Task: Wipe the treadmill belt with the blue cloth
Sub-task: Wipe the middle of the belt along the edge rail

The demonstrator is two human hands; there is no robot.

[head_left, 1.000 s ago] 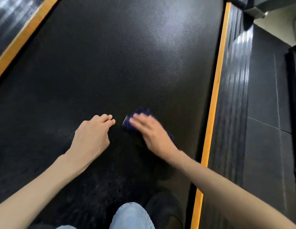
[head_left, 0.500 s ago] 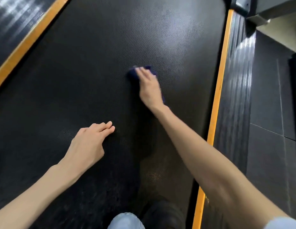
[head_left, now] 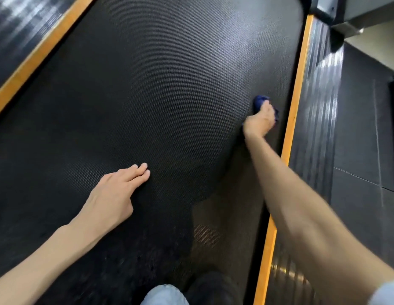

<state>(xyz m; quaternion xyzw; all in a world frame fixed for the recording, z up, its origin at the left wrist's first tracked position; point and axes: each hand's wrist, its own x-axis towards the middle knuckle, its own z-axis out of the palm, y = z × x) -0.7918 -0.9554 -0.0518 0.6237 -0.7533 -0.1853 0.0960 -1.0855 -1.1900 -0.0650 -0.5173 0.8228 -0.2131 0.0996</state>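
Belt: black dimpled rubber treadmill belt (head_left: 169, 84), lying under both hands and running far ahead of them.
Edges: orange edge strip (head_left: 296, 95) just right of the right hand (head_left: 258, 121); a second orange strip (head_left: 33, 59) well left of the left hand (head_left: 113, 194).
Cloth: dark blue crumpled cloth (head_left: 260, 99) on the belt, under the right hand.
Left hand: flat on the belt, fingers straight, well apart from the cloth.

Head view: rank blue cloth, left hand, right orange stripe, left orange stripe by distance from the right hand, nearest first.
1. blue cloth: touching, under the right hand.
2. right orange stripe: just to its right, along the belt edge.
3. left hand: across the belt, nearer the person.
4. left orange stripe: far left edge.
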